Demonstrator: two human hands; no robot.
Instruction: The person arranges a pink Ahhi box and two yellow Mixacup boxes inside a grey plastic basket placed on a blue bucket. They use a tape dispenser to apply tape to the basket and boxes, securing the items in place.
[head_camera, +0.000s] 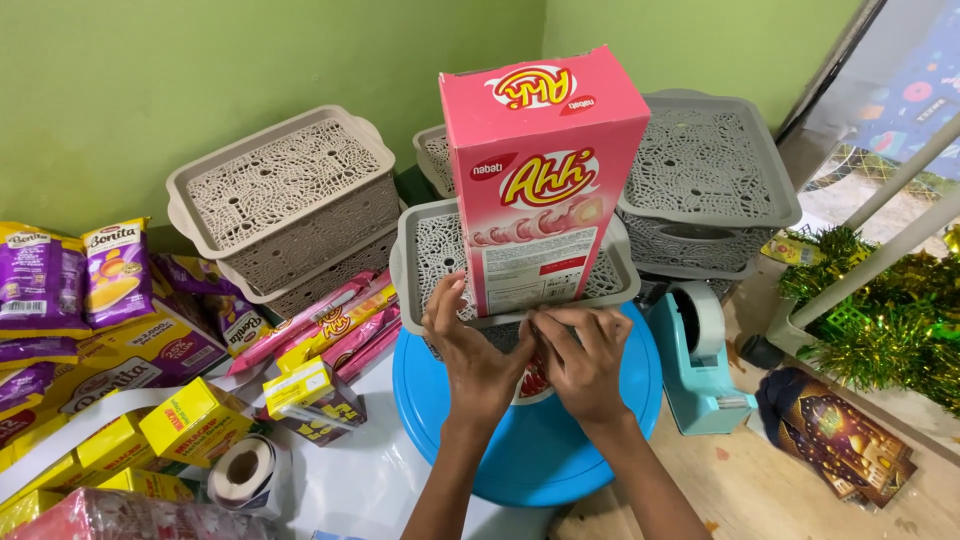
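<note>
**Both hands at the foot of a pink box**

The left hand's (470, 350) fingers are curled closed against the lower left edge of the pink box (540, 170), thumb up along its side. The right hand (583, 360) meets it from the other side, fingers bent and pressed onto the box's bottom edge, so both hands grip the box there; whether something small is pinched between the fingertips cannot be told.

The box stands upright in a grey lattice basket (420, 260), which sits on a round blue stool (560, 450). Just right of the stool is a light blue tape dispenser (700, 365). More lattice baskets (285, 190) are stacked behind, against the green wall. To the left lie long pink snack packs (320, 320), yellow cartons (190, 420), purple bags (45, 275) and a tape roll (245, 470). Green tinsel (880, 320) lies far right.
</note>
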